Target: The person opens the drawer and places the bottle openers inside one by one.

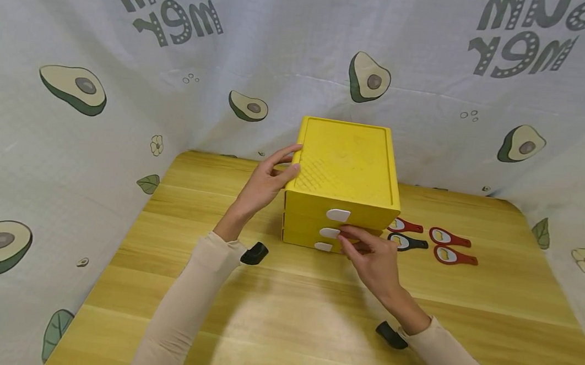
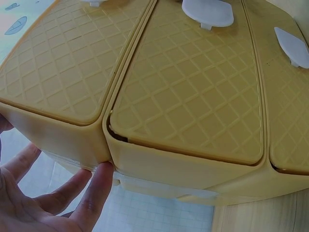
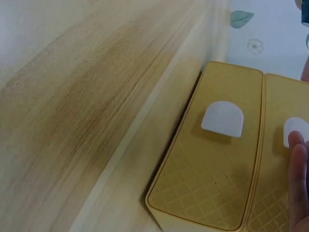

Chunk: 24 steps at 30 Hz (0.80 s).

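Note:
A yellow box of three stacked drawers [image 1: 345, 163] stands on the table, its drawer fronts towards me, all pushed in. Each front carries a white tab handle. My left hand [image 1: 268, 179] steadies the box's left side, fingertips and thumb against its upper edge. In the left wrist view, the fingers [image 2: 100, 186] press lightly on the yellow side wall. My right hand [image 1: 375, 261] pinches the right edge of the middle drawer handle [image 1: 329, 233] between thumb and forefinger. The right wrist view shows a fingertip lying on that handle [image 3: 293, 126], with the bottom drawer handle [image 3: 223, 119] beside it.
To the right of the box lie several flat paddle-shaped pieces, red [image 1: 450, 237] and black [image 1: 408, 242], with pictures on their round ends. Part of them is behind the box. A white avocado-print cloth [image 1: 299, 45] hangs behind the wooden table [image 1: 305, 315].

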Available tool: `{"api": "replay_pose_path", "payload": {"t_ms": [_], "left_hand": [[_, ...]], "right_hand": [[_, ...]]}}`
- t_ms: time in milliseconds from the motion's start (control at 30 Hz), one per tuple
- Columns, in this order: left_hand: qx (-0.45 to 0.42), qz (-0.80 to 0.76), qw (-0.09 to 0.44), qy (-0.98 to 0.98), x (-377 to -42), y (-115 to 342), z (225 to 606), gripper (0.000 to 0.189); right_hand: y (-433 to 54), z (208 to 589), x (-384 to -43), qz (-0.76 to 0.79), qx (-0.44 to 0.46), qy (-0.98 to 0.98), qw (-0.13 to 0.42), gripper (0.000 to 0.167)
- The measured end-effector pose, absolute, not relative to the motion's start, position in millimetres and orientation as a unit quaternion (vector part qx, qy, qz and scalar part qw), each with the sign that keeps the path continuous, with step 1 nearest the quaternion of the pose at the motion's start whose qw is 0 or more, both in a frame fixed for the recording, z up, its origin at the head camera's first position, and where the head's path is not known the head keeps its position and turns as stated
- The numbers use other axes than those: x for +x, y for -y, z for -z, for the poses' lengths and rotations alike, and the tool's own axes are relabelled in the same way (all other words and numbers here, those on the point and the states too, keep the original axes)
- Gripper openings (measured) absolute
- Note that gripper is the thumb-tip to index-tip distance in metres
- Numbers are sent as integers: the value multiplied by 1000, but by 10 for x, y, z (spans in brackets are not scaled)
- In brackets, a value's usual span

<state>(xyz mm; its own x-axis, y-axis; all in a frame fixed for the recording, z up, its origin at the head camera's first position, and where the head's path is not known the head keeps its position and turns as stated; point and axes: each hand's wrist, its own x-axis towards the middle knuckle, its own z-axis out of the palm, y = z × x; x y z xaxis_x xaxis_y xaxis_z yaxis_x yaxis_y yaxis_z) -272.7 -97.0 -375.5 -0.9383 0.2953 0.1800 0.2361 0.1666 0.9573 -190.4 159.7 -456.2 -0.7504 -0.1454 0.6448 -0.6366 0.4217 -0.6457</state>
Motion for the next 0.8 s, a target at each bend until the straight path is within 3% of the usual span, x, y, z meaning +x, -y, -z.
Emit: {"api": "replay_pose_path", "payload": {"t_ms": [800], "left_hand": [[171, -621, 24, -765, -2720, 962, 3740, 46]], "right_hand": [[-1559, 4588, -1902, -447, 264, 800, 300, 20]]}}
